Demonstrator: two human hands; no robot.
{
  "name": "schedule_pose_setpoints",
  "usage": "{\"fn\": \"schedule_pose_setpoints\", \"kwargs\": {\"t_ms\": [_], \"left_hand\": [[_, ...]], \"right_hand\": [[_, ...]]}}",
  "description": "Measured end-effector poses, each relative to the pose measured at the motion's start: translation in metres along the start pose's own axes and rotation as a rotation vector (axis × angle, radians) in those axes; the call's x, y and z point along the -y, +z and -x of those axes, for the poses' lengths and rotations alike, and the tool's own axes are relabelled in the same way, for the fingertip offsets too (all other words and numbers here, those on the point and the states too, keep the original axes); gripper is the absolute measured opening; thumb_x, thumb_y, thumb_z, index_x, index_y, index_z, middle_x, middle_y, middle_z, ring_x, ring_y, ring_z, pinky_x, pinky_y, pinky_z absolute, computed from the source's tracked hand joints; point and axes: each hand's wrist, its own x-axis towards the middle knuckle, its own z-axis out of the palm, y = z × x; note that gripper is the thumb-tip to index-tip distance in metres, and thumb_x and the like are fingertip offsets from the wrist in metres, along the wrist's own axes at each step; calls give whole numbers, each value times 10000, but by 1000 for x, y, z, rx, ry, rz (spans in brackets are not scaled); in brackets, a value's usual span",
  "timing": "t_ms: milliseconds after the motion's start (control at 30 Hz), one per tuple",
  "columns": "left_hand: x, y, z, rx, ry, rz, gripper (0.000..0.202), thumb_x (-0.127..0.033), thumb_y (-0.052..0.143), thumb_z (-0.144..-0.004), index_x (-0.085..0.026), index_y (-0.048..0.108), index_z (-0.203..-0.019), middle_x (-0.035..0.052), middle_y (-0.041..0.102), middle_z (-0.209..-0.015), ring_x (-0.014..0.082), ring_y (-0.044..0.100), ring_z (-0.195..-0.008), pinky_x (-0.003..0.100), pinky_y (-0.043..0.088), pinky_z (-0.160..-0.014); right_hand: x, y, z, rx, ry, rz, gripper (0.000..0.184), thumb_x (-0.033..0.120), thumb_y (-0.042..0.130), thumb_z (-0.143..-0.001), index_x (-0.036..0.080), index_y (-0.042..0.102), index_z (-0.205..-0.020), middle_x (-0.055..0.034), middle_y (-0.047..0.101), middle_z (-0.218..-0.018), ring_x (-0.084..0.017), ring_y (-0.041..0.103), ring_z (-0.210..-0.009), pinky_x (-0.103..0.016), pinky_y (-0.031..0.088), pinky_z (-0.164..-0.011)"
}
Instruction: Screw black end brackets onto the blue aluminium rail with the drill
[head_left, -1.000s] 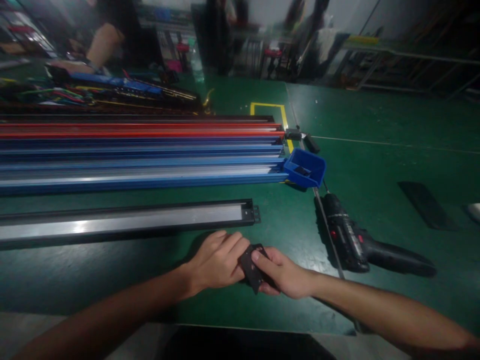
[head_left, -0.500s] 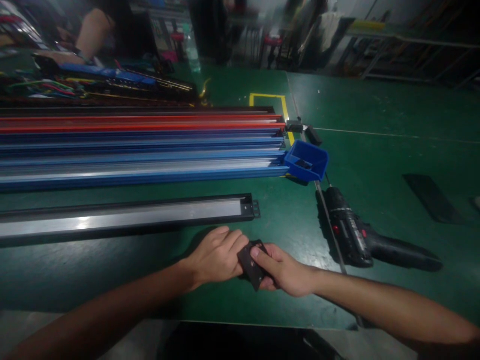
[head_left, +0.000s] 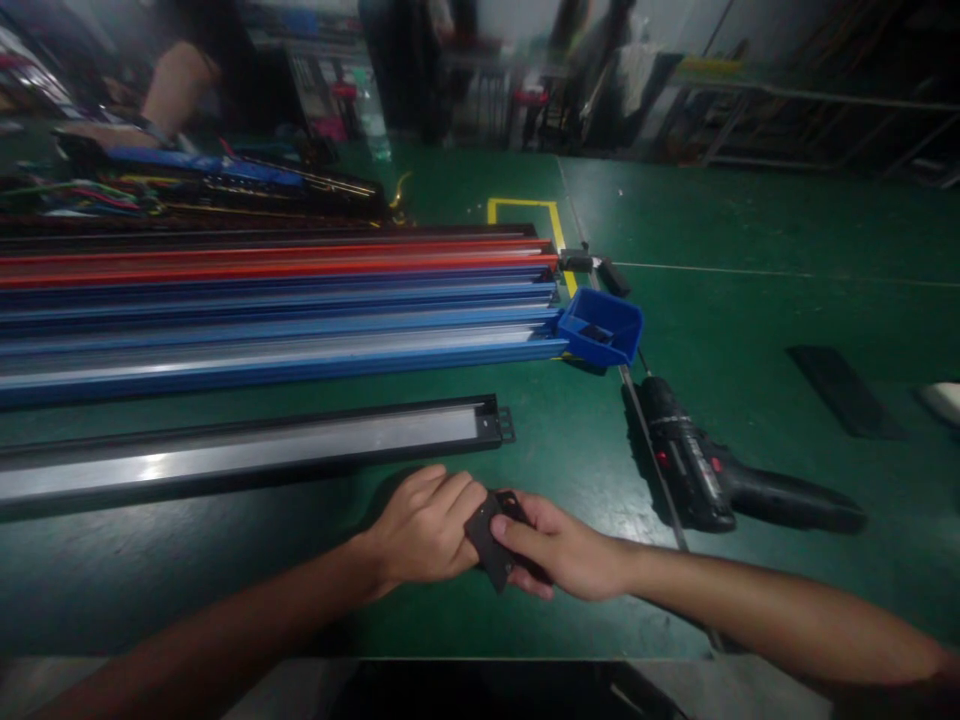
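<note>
Small flat black plates (head_left: pixel 489 540) with holes are held between my two hands, just above the green table. My right hand (head_left: pixel 574 545) pinches them with its thumb across the top face and its fingers underneath. Curled fingers of my left hand (head_left: pixel 429 522) close on the left edge; their tips are hidden. Beyond my hands lies a long black channel profile (head_left: pixel 315 440) with a silvery inside and a slotted bracket (head_left: pixel 507 424) at its right end.
Blue profiles (head_left: pixel 300 345) and red profiles (head_left: pixel 300 262) lie behind. A blue bin (head_left: pixel 602 330) holding dark parts stands at their ends. To the right lie a cordless drill (head_left: pixel 694 460) and a dark flat piece (head_left: pixel 844 390). Another person's arm (head_left: pixel 176 90) is over wiring at back left.
The black plates have turned slightly between my hands, and the holes by my right thumb are less visible. The whole view has shifted a little.
</note>
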Motion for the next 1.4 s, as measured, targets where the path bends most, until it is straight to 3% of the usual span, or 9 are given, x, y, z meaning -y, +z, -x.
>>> {"fn": "schedule_pose_setpoints", "kwargs": {"t_ms": [267,600,800,967,1033,1100,1167,1267,1400], "left_hand": [[1,-2,-1,-6,4,11,383,-210,320,-1023,-195,601,-762,23,574,-643,190,513,-589,353,422,-613],[1,-8,4,-29,11,198,359,-189,322,-1040,-173,617,-836,42,657,-683,182,589,-583,349,476,-596],[-7,-2,8,-24,-105,229,362,-368,407,-1115,-168,650,-937,38,750,-790,174,705,-653,313,538,-614],[-6,3,13,53,-148,297,389,-309,364,-1131,-163,667,-935,27,751,-815,159,722,-680,297,545,-633],[-6,3,14,115,-193,330,439,-316,356,-1134,-173,651,-842,13,722,-779,143,704,-664,284,525,-618],[-6,3,14,158,-221,330,487,-334,361,-1134,-181,623,-752,2,675,-728,134,671,-630,283,495,-595],[-7,3,13,173,-225,320,525,-337,354,-1135,-183,603,-700,0,637,-699,129,637,-601,286,463,-576],[-7,5,13,175,-239,344,545,-332,343,-1138,-178,605,-686,3,624,-703,117,607,-587,281,435,-569],[-4,5,12,252,-333,480,530,-359,345,-1139,-167,658,-757,10,662,-740,116,633,-627,259,458,-596]], "right_hand": [[-6,1,0,-39,-1,9,542,733,493,-1013,193,485,-973,37,620,-670,-65,527,-467,-171,365,-431],[7,-1,12,-267,-309,533,389,482,421,-1118,177,550,-915,2,625,-730,-99,546,-613,-229,422,-571],[6,1,10,-317,-393,729,240,392,438,-1089,173,537,-1096,-7,608,-808,-129,531,-677,-272,447,-626],[22,8,15,-236,-295,870,345,415,458,-1065,125,505,-1246,-59,681,-863,-174,629,-709,-306,504,-643],[38,11,28,-227,-229,1069,515,462,574,-1017,95,493,-1370,-148,728,-1056,-253,707,-886,-387,561,-774],[53,10,51,-244,-180,1283,503,503,602,-1013,109,586,-1324,-185,731,-1141,-313,717,-1010,-457,572,-870],[64,-2,82,-331,-147,1386,388,453,520,-1059,148,652,-1259,-147,745,-1078,-280,731,-947,-436,584,-846],[66,-38,131,-592,-106,1529,353,300,455,-1045,163,620,-1326,-150,720,-1166,-262,718,-987,-417,581,-853],[50,-90,176,-868,104,1921,515,377,540,-950,92,590,-1377,-225,680,-1247,-421,659,-1067,-588,537,-858]]}}
